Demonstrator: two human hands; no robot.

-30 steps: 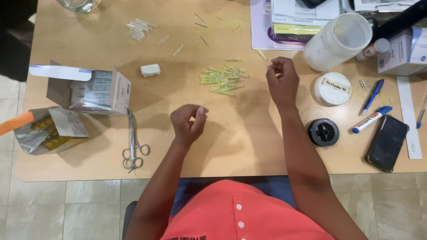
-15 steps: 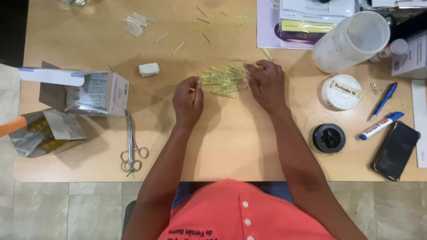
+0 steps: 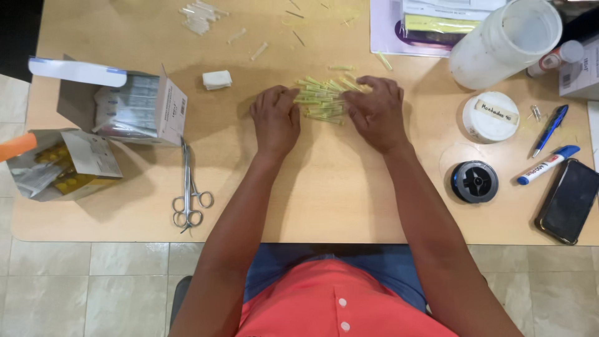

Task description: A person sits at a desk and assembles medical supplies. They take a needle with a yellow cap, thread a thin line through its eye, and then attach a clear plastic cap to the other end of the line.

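The wooden table point(image 3: 324, 206) holds yellow sticks point(image 3: 321, 100), scissors point(image 3: 189, 193), 2 boxes, a phone point(image 3: 571, 201), 2 pens and a jar point(image 3: 504, 42).

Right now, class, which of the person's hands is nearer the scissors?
Left. The left hand lies up and to the right of the scissors; the right hand is farther right, beyond the yellow pile.

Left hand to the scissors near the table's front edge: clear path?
Probably yes. The left hand rests at the yellow pieces; bare table lies between it and the scissors, nothing in between.
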